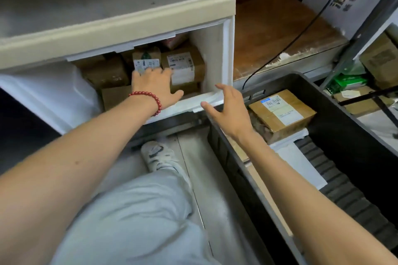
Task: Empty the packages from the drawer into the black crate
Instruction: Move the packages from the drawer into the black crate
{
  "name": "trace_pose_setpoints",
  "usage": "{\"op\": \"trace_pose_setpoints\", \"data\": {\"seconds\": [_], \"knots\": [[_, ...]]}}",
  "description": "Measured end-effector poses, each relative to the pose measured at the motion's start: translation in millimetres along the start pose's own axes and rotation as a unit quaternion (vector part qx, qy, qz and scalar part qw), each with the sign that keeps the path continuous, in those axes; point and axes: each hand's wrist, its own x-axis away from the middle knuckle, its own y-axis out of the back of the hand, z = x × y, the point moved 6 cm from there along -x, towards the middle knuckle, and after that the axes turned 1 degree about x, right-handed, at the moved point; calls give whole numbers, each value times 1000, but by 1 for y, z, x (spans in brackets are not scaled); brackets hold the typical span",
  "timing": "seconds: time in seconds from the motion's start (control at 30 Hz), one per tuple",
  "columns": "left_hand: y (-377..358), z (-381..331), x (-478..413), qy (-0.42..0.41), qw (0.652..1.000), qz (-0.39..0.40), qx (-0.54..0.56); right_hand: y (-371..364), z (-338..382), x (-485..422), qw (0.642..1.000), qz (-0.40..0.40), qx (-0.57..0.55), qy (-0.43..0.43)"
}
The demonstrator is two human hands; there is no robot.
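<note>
Left hand (pixel 155 86) (red bracelet (pixel 150 98) on the wrist) is inside the drawer (pixel 228 49), fingers spread flat against the packages (pixel 146 61), thumb splayed, no grip closed yet. Right hand (pixel 228 112) is spread, holds nothing, and hovers just beside the drawer's near-right corner. The labelled box (pixel 185 66) sits just right of the left fingers, long axis roughly left-right. Left hand is nearer. The black crate (pixel 224 153) lies right of the drawer, with one parcel (pixel 282 112) inside. Likely move: pull near, then swing right.
</note>
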Motion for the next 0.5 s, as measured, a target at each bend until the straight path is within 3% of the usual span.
{"op": "trace_pose_setpoints", "data": {"seconds": [0.27, 0.4, 0.5], "knots": [[-60, 84, -30, 104, 988, -6, 115, -52, 44, -87, 993, 93, 31, 68], [-95, 116, -63, 187, 939, -5, 289, -92, 56, -126, 985, 146, 54, 75], [-103, 121, -82, 187, 909, -35, 370, -109, 66, -143, 984, 146, 55, 84]]}}
